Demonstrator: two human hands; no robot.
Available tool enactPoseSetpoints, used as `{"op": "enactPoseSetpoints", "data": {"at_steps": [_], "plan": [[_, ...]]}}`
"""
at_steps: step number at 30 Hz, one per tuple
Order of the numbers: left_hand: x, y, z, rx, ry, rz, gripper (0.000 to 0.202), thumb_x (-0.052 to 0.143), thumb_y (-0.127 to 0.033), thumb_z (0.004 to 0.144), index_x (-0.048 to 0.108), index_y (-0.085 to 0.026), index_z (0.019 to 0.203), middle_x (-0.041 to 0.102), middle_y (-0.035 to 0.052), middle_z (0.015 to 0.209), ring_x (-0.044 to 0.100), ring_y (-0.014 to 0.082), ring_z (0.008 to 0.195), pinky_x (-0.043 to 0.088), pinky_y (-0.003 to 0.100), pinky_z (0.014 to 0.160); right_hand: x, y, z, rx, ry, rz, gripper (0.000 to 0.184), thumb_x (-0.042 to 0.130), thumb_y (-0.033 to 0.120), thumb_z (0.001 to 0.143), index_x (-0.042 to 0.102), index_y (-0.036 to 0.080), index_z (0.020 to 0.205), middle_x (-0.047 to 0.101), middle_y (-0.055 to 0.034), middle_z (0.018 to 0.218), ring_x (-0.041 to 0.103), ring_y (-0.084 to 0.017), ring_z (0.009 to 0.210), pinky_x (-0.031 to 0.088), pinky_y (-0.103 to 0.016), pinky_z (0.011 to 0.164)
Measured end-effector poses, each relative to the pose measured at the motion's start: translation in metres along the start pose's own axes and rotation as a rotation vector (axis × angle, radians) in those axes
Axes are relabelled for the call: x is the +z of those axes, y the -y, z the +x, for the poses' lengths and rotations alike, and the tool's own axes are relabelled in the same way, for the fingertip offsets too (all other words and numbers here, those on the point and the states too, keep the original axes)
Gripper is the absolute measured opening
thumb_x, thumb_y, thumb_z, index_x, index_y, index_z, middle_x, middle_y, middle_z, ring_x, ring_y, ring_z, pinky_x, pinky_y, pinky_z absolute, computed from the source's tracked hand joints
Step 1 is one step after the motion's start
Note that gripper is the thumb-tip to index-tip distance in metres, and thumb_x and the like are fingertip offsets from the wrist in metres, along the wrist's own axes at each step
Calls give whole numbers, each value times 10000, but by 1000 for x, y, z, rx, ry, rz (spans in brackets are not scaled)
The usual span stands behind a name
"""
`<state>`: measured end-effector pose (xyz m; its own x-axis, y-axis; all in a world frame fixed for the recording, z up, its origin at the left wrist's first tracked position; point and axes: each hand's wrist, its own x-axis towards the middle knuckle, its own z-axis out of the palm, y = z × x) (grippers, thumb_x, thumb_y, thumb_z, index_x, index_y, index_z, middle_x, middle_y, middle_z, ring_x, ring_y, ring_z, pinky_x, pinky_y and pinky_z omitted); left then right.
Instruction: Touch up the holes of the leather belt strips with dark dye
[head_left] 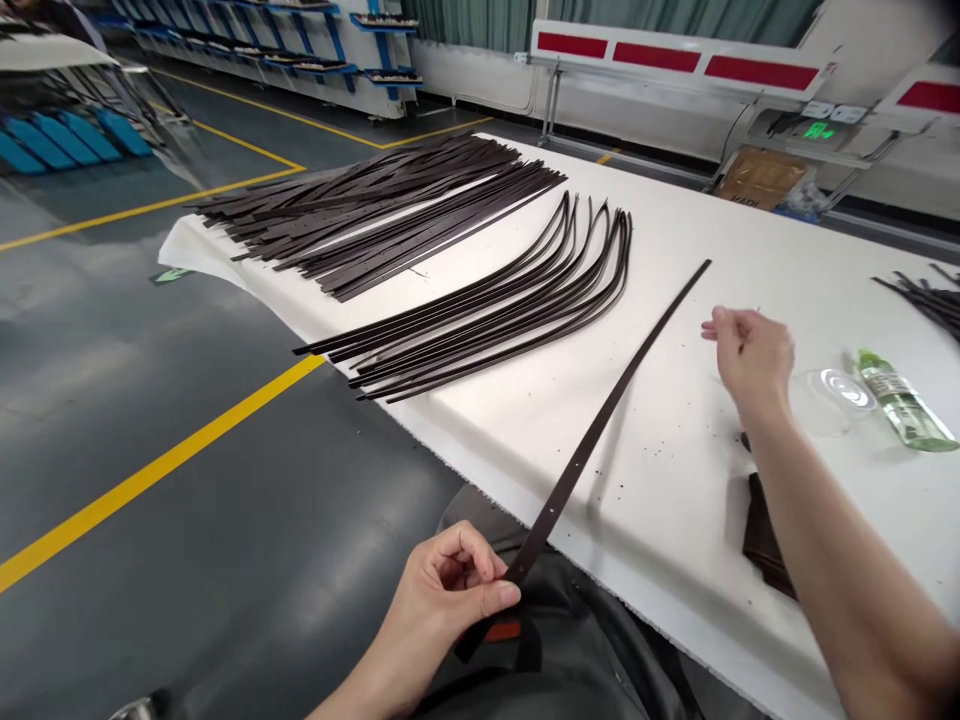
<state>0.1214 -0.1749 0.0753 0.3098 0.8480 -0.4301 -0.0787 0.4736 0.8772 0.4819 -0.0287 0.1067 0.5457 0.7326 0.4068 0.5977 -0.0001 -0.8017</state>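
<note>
Only the left hand (442, 610) pinches a dark leather strap (585, 460) near the white table (675, 560).
The right hand (754, 360) hangs curled, its grip unclear; a slack pinch could drop the strap.

Leather straps (480, 320) on the table (660, 500) — bottle (904, 402) at right.

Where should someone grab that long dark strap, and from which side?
Pinch the dark leather strap near its lower end, where the left hand holds it, coming from the person's side of the table. It is thin and flat, so a pinch closes across its faces; the long free length over the table would likely flex if held farther along.
</note>
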Motion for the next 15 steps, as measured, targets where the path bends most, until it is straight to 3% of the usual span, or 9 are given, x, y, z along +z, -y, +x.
{"op": "enactPoseSetpoints", "data": {"at_steps": [2,4,6,8,11,15], "plan": [[6,4,10,34,-12,-16,348,823,-238,684,485,-182,621,555,-37,690,441,94,631,355,193,579,-17,11,-56,-83,-12,-66,172,546,254,925,691,160,929,723,-70,920,660,-188,944,429,-347,932],[13,9,20,53,-17,-5,357,819,-238,692,477,-182,605,562,-31,705,454,97,639,368,196,592,-27,19,-117,-323,64,-149,237,472,172,947,667,204,1077,715,-53,1018,663,-187,951,486,-321,829],[18,13,28,55,-13,33,358,812,-239,703,477,-180,590,574,-24,721,470,100,646,380,197,600,-30,21,-170,-593,144,-45,346,454,89,918,599,195,1214,716,-67,1044,665,-207,983,513,-346,809],[23,16,33,51,-14,78,351,803,-233,712,482,-179,580,583,-18,731,486,105,656,390,199,610,-30,19,-206,-684,228,21,392,388,74,926,551,157,1273,696,-102,1130,653,-218,1037,510,-390,857],[29,18,36,55,-16,130,342,797,-215,705,490,-179,561,589,-11,727,503,117,663,404,206,616,-28,14,-228,-701,281,20,343,363,134,949,580,143,1214,666,-126,1210,618,-248,1109,493,-436,879],[33,20,37,64,-6,175,337,788,-216,705,496,-180,541,597,2,721,517,129,660,416,219,616,-27,13,-226,-679,382,-41,296,380,147,946,605,162,1139,679,-107,1199,588,-255,1164,491,-439,897]]}}
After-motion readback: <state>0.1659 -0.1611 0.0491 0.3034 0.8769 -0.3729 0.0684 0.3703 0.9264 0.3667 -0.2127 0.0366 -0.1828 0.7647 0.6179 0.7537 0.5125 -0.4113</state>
